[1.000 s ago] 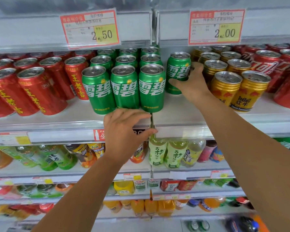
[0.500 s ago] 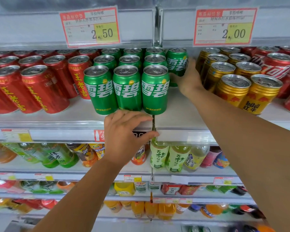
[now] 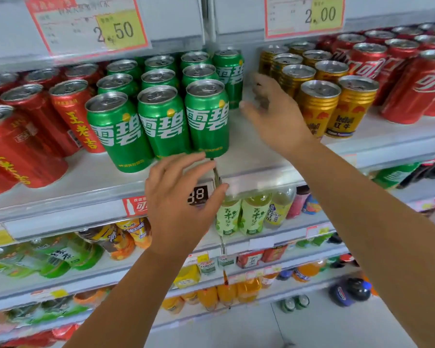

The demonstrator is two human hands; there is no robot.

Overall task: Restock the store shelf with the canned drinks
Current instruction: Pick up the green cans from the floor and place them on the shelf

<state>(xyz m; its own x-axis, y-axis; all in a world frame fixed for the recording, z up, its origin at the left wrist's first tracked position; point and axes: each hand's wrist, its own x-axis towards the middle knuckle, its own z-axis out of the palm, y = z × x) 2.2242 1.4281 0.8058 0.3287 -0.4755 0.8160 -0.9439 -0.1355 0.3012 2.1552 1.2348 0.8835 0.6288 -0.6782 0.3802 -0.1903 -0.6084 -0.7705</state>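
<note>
Drinks aisle, head view, looking slightly down at the upper shelf (image 3: pixel 246 159).

Green Sprite cans (image 3: pixel 163 121) are standing upright in three columns, labels facing out, front row near the shelf lip. One more Sprite can (image 3: pixel 230 71) is standing alone to their right, set well back and starting a fourth column; bare shelf is showing in front of it.

Right hand (image 3: pixel 276 114) is hovering over that bare patch, between the Sprite block and the gold Red Bull cans (image 3: pixel 317 109). Its fingers (image 3: pixel 259 84) are spread and gripping nothing, and they are motion-blurred. The hand is sitting just in front of the lone can, apart from it.

Left hand (image 3: pixel 178 204) is hanging lower, in front of the shelf's front rail and below the rightmost front Sprite can. Its fingers (image 3: pixel 176 164) are loosely fanned and holding nothing, thumb pointing right. Cannot tell whether the palm is touching the rail.

Red Wanglaoji cans (image 3: pixel 73 114) are filling the shelf to the left of the Sprite. Coca-Cola cans (image 3: pixel 422 89) are sitting right of the Red Bull. A 2.50 price tag (image 3: pixel 91 23) and a 2.00 price tag (image 3: pixel 304 16) are hanging above. Green tea bottles (image 3: pixel 254 214) are standing on the next shelf down, orange drink bottles (image 3: pixel 226 293) lower again.
</note>
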